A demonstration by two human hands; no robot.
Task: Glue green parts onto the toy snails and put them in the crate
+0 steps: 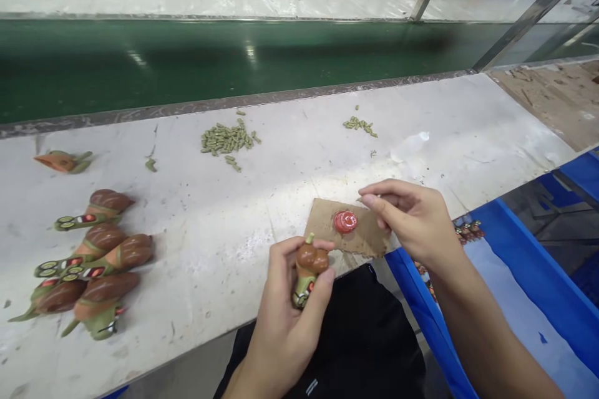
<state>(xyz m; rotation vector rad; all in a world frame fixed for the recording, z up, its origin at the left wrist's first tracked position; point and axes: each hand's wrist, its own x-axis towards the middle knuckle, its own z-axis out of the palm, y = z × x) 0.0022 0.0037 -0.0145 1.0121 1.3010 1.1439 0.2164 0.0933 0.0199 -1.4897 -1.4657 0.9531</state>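
Snail toy + red blob on cardboard scrap.
Toy: brown shell, green body w/ red-black markings, head pointing down, gripped in left hand at near edge of bench. Scrap lies flat just beside it, to the right; glossy blob sits approx. mid-scrap.

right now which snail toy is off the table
The snail toy gripped in the left hand; the other snails lie clustered on the white table, far left.

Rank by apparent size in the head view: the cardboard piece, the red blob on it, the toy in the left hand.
1. cardboard piece
2. toy, partly covered by the left hand
3. red blob
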